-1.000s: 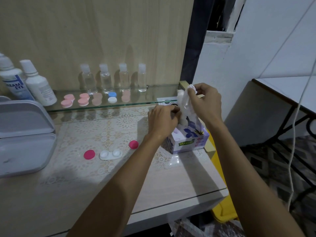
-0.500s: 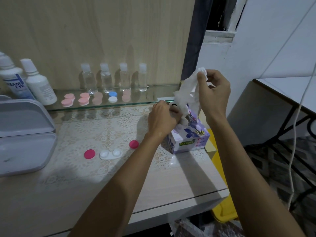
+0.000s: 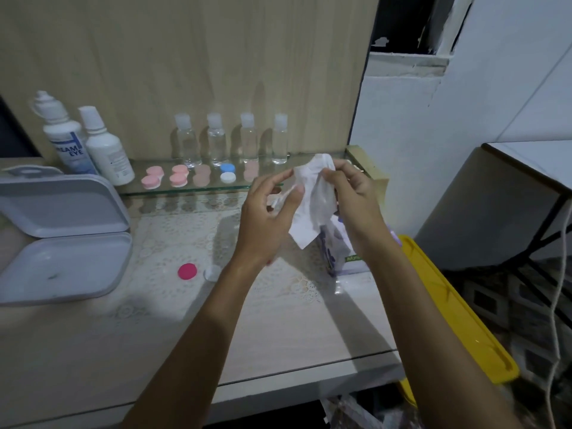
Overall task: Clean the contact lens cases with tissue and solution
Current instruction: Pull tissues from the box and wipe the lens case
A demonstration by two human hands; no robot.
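Note:
Both hands hold a white tissue (image 3: 312, 205) up over the table, above the tissue box (image 3: 339, 252). My left hand (image 3: 269, 218) pinches its left edge and my right hand (image 3: 353, 196) grips its top right. An open white lens case (image 3: 213, 273) lies on the lace mat, mostly hidden behind my left forearm, with a magenta cap (image 3: 187, 271) beside it. Two white solution bottles (image 3: 66, 140) stand at the back left.
On the glass shelf (image 3: 198, 188) sit several closed pink lens cases (image 3: 151, 178), a blue-and-white one (image 3: 228, 173) and several small clear bottles (image 3: 216, 139). An open grey box (image 3: 62, 236) lies at the left. A yellow bin (image 3: 458, 308) stands right of the table.
The tissue has come free of the box. My left hand left the box and rose to take the tissue's left edge. The second magenta cap is now hidden behind my left arm.

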